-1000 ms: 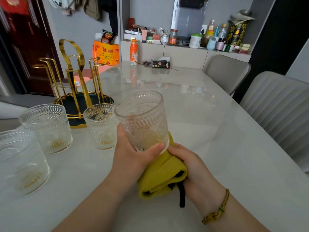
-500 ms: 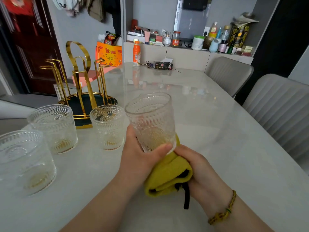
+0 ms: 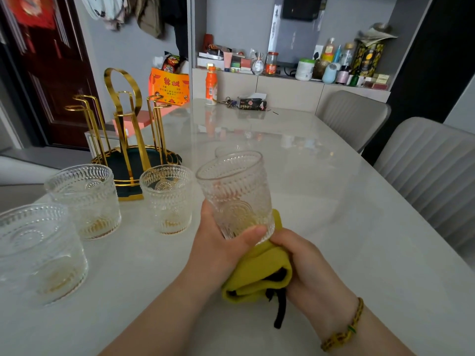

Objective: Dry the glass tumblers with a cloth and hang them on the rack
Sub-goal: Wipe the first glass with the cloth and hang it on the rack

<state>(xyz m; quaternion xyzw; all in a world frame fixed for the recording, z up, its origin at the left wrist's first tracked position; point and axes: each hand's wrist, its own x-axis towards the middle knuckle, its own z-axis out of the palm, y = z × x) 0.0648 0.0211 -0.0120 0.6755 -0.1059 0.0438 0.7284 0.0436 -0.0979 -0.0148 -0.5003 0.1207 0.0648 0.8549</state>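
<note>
Head view: my left hand (image 3: 218,242) grips one tumbler (image 3: 235,194) low round its base, thumb across the front, mouth up and tilted slightly away, above the table (image 3: 334,201). My right hand (image 3: 303,263) clutches the folded yellow cloth (image 3: 259,273), pressed against the tumbler's underside. Three other tumblers (image 3: 167,196) stand upright at left near the gold rack (image 3: 123,140), whose prongs carry nothing. Judgement: base wipe in hand, so rotate the glass against the cloth, keep a firm hold on the ribbed wall, then dry inside before inverting it onto a prong.
</note>
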